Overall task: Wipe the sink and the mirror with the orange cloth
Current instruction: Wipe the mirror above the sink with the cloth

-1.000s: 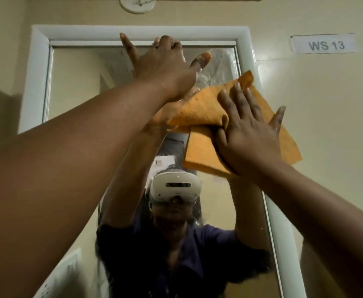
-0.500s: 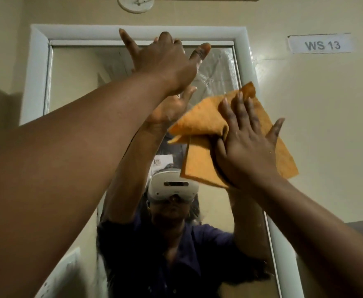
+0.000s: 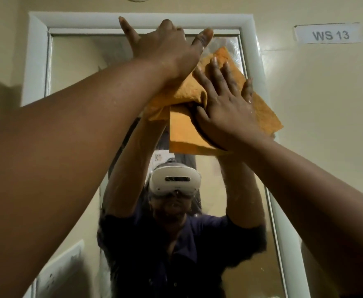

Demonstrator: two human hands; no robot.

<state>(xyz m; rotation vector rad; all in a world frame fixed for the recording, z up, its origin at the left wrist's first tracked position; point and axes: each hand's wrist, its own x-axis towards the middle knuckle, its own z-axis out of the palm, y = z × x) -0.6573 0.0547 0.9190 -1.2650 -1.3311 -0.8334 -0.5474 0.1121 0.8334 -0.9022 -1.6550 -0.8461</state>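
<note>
Fingers (image 3: 217,69) of the right hand (image 3: 225,108) lie spread and flat on the orange cloth (image 3: 182,134), pinning it to the glass rather than gripping it, with the thumb reaching to the cloth's right side. The left hand (image 3: 165,48) is splayed open too, fingers wide and clenched on nothing; its heel overlaps the cloth's upper left fold, though whether it actually presses the cloth I cannot tell. The cloth sits at the upper right corner of the mirror (image 3: 75,61), its right edge spilling over the white frame (image 3: 36,57). It looks soft, light and limp, bunching into folds near the wrist, and probably damp, so I'd judge it will drag and crumple unless held down by a flat palm in its middle; pinching an edge would only let it flop. Counted: one cloth, one mirror, two hands, one wall label (image 3: 328,34) reading WS 13. The sink is out of view.
</note>
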